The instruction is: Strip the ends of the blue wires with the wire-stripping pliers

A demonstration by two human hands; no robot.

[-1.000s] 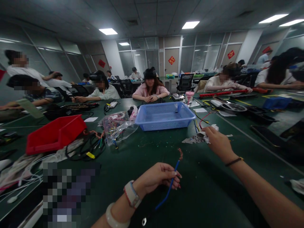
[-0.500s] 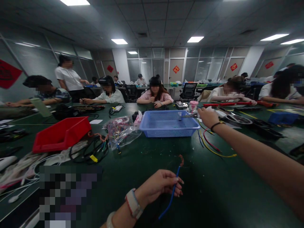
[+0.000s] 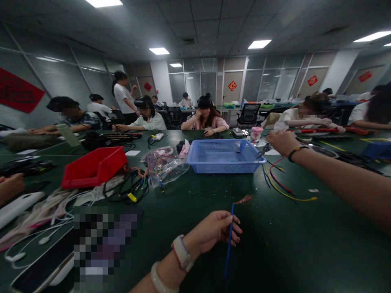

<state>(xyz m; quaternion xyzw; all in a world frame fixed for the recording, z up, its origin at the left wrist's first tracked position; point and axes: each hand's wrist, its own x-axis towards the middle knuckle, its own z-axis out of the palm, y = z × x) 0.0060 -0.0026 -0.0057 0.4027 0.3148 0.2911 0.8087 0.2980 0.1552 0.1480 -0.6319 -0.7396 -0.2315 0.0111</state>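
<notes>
My left hand (image 3: 221,230) pinches a blue insulated wire (image 3: 228,248) between thumb and fingers, low over the table. Bare, frayed copper strands (image 3: 244,199) bend rightward from its upper end. Stretched forward, my right hand (image 3: 282,143) is closed beside the right rim of a blue mesh basket (image 3: 226,167). A grey metal pliers-like tool (image 3: 262,151) juts from this hand over the basket rim; its grip is hidden. Crumpled translucent plastic (image 3: 281,127) shows just above the fingers. Below that hand lie loose yellow (image 3: 285,196), red and blue wires.
Left of the basket are a clear bag of wires (image 3: 166,165), a black cable bundle (image 3: 125,189) and a red bin (image 3: 94,167). A phone (image 3: 45,252) and white earphones (image 3: 44,240) lie near left. A pink-white cup (image 3: 255,134) stands behind the basket. Several people sit opposite.
My right hand has drawn the metal tool back toward the basket's right rim. In my left hand the blue wire now hangs more upright, its copper strands pointing right. The view has shifted slightly.
</notes>
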